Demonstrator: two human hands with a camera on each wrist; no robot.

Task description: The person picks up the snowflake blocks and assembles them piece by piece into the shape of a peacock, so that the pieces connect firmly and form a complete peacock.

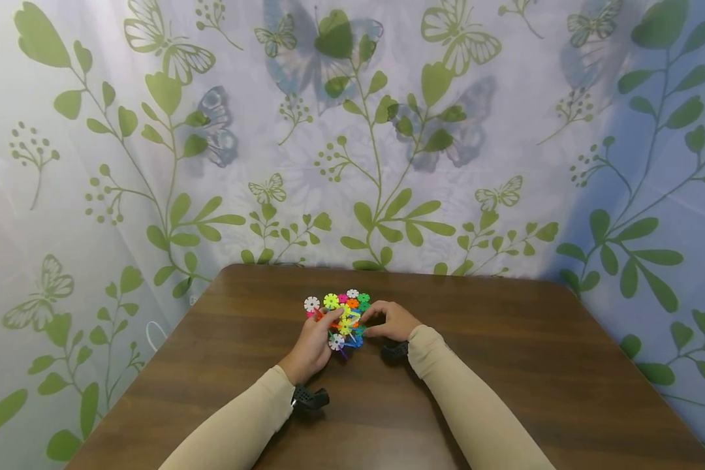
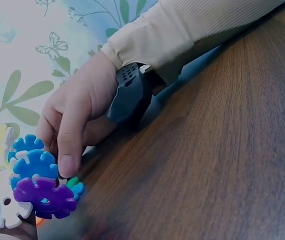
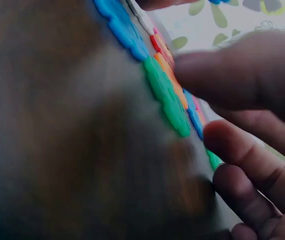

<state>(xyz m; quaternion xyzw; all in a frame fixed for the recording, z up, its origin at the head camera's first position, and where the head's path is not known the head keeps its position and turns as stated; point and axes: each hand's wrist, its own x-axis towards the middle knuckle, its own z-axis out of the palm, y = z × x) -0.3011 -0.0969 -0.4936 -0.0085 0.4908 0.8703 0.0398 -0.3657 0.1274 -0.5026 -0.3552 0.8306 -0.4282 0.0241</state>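
Note:
A cluster of interlocking plastic snowflake discs [image 1: 344, 326] in white, yellow, pink, orange, green and blue is held above the table. At its left side my left hand [image 1: 313, 347] grips it, thumb laid over the front. My right hand [image 1: 392, 320] is at the right edge with bent fingers, thumb and fingertips against the discs. In the left wrist view, a purple disc [image 2: 45, 197] and blue discs [image 2: 34, 167] lie just below the right thumb. A green disc [image 3: 166, 97] shows edge-on in the right wrist view. Exactly which disc the right fingertips pinch is partly hidden.
The brown wooden table [image 1: 505, 365] extends around both forearms. Behind it hangs a curtain [image 1: 305, 215] with leaves and butterflies. Black wrist devices sit under the left wrist [image 1: 310, 397] and right wrist [image 1: 394, 352]. A pale cable loop [image 1: 155, 334] is by the left edge.

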